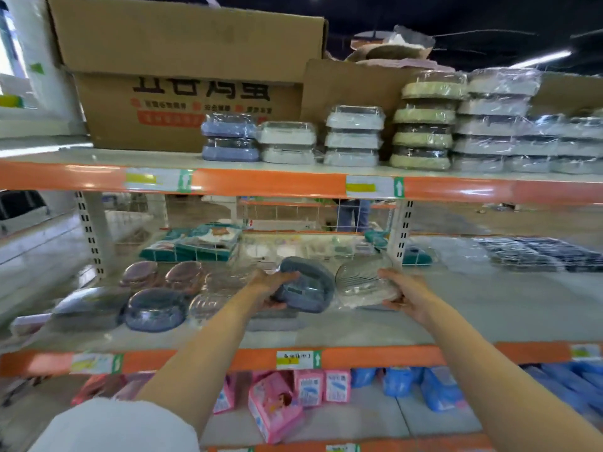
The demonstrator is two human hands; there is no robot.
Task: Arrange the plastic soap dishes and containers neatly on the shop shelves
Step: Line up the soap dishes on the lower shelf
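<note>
Soap dishes in both grips above the middle shelf [489, 308]: grey-blue soap dish [305, 285] clasped by left hand [269, 288], clear ribbed dish [365, 282] by right hand [403, 293]. Left of these, round dishes [156, 308] already laid out. Above, wrapped stacks [421, 125] look sorted; task seemingly partway.

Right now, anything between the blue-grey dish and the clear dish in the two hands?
Nothing. In the head view the blue-grey dish in the left hand sits right beside the clear dish in the right hand, about touching.
</note>
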